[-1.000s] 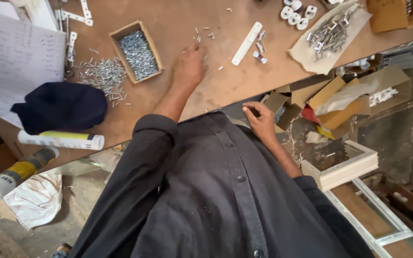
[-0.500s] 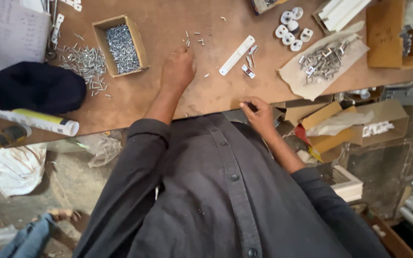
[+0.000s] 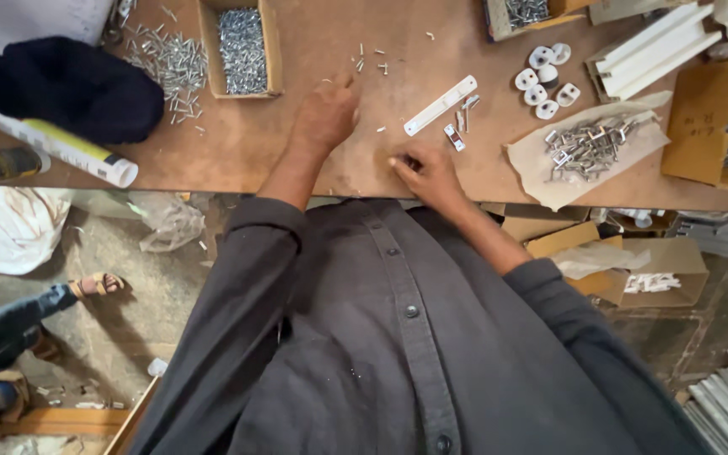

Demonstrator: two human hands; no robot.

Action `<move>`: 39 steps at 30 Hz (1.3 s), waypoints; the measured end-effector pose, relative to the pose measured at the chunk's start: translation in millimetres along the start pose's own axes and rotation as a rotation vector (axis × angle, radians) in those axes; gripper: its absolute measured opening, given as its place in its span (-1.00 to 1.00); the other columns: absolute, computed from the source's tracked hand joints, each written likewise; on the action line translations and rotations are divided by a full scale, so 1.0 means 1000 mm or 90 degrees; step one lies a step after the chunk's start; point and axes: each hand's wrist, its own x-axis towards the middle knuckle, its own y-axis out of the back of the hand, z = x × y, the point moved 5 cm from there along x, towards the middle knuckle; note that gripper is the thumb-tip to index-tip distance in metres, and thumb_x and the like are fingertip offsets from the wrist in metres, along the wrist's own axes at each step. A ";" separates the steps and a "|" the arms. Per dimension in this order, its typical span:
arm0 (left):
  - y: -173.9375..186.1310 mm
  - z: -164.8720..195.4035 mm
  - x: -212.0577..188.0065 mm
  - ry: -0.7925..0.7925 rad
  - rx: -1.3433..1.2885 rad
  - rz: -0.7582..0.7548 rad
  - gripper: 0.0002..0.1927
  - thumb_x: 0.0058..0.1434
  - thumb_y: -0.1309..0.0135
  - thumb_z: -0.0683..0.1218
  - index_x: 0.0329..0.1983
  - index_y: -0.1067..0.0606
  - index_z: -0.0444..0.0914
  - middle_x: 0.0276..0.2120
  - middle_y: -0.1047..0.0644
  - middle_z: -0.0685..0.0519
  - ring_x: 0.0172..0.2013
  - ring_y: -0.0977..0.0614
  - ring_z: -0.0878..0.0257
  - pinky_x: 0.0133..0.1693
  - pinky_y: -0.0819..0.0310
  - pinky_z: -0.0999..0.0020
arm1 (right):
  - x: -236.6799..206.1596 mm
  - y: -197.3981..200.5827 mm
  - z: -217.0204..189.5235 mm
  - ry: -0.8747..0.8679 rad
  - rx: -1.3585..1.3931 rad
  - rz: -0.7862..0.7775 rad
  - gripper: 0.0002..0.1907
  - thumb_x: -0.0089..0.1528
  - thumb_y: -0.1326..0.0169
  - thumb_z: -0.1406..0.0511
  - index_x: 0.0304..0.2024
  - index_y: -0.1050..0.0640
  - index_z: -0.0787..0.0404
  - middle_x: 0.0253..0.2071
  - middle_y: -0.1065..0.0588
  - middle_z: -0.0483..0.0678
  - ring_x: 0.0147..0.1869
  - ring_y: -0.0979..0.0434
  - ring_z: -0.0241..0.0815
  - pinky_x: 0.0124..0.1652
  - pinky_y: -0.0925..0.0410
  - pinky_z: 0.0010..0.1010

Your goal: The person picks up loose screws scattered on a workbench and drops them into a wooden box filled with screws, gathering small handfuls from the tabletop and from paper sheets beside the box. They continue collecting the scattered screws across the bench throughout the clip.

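My left hand (image 3: 326, 116) rests on the brown worktop (image 3: 238, 152), fingers curled, its fingertips among a few loose small screws (image 3: 370, 61). Whether it holds one is hidden. My right hand (image 3: 427, 173) lies at the worktop's near edge, with thumb and fingers pinched on a small dark piece (image 3: 409, 162). Just beyond the right hand lie a white flat strip (image 3: 440, 105) and a small white and red part (image 3: 454, 137). An open cardboard box of screws (image 3: 242, 46) stands beyond the left hand, beside a spilled heap of screws (image 3: 166, 61).
White round plastic parts (image 3: 545, 80) and a sheet of paper with metal fittings (image 3: 587, 147) lie to the right, next to a cardboard box (image 3: 705, 122). A dark cloth (image 3: 77, 88) and a tube (image 3: 61, 147) lie to the left. Another person's sandalled foot (image 3: 94, 286) is on the floor.
My right hand came up from in front of my shirt onto the worktop's edge. The left hand stayed by the loose screws. The view shifted, so the worktop fills more of the frame.
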 end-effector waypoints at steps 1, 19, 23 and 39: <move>0.002 -0.003 -0.003 0.051 -0.027 0.017 -0.84 0.06 -0.21 -0.18 -0.28 -0.54 -0.29 -0.23 -0.55 -0.12 -0.28 -0.63 -0.09 -0.26 -0.54 0.05 | 0.009 -0.001 -0.002 -0.003 -0.037 -0.030 -0.80 0.26 -0.25 0.28 -0.11 -0.64 0.26 -0.33 -0.57 0.04 -0.32 -0.58 -0.18 -0.26 -0.41 -0.37; -0.007 -0.046 -0.169 0.681 -0.805 0.196 -0.74 0.25 -0.22 -0.18 -0.01 -0.57 -0.32 -0.31 -0.60 0.07 -0.34 -0.63 0.36 -0.31 -0.54 0.49 | 0.148 -0.010 -0.041 0.278 -0.401 -0.050 -0.67 0.11 -0.05 0.52 -0.07 -0.57 0.26 -0.10 -0.52 0.12 0.04 -0.51 0.18 -0.03 -0.41 -0.09; -0.009 -0.042 -0.145 0.640 -0.801 0.119 -0.74 0.27 -0.18 -0.18 0.01 -0.57 -0.31 -0.32 -0.59 0.08 -0.35 -0.62 0.36 -0.28 -0.56 0.48 | 0.156 -0.008 -0.034 0.212 -0.305 -0.019 -0.81 0.15 -0.13 0.45 -0.18 -0.60 0.19 -0.20 -0.56 0.05 -0.11 -0.57 0.02 -0.11 -0.44 -0.19; -0.022 -0.028 -0.010 0.332 -0.424 0.038 -0.84 0.07 -0.33 -0.12 -0.31 -0.63 -0.25 -0.42 -0.65 0.08 -0.39 -0.65 0.33 -0.28 -0.55 0.40 | -0.013 0.035 0.072 -0.384 0.817 0.110 -0.88 0.32 -0.08 0.25 -0.25 -0.53 0.16 -0.39 -0.51 -0.14 -0.38 -0.48 -0.31 -0.39 -0.36 -0.49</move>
